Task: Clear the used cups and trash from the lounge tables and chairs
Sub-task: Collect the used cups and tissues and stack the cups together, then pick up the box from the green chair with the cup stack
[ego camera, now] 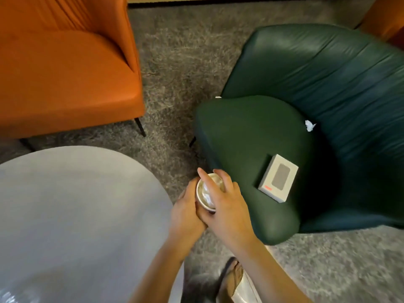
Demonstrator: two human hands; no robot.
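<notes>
1. Standing on the carpet [181, 62] at the lower edge is a foot [235, 275] in a dark-strapped sandal, partly blurred.
2. Round grey bench [76, 215], lower left, with a patch of glare at its bottom-left corner.
3. Left hand [185, 215]: its fingers are wrapped round the wall of the paper cup [207, 193] from the left, gripping it.
4. Right hand [227, 206]: it lies over the cup's mouth, fingers curled over the far rim, forefinger reaching across and thumb against the near wall. It grips the cup too.
5. The paper cup is held in the air between the bench's edge and the front of the green chair [251, 132], above the carpet. Its mouth is tilted toward the camera, and crumpled pale material shows inside.
6. White box [278, 178], lying flat near the front right of the green chair's seat. It has a grey rectangle and a small red mark on its top face.
7. Crumpled tissue [309, 125], lying in the crease where the seat meets the chair back.
8. White scrap [218, 97], on the carpet just beside the green chair's left flank and too small to identify.
9. Orange chair [65, 73], upper left, standing apart from the green chair across the carpet.
</notes>
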